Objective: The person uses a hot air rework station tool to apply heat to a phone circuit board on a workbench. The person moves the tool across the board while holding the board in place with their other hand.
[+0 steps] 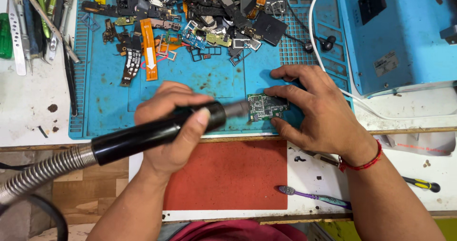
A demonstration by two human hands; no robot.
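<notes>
Left hand (173, 129) wrapped tight around black hot-air wand with ribbed metal hose (157, 131), nozzle right at small green circuit board (265, 107). Board flat on blue silicone work mat (114, 103), near front edge. Right hand (314, 110) spread open, fingertips (272, 91) pinning board down.

Label: small grey rectangular sticker (385, 63) | far right, on blue machine housing (404, 36) | no screens, packages, signs.
</notes>
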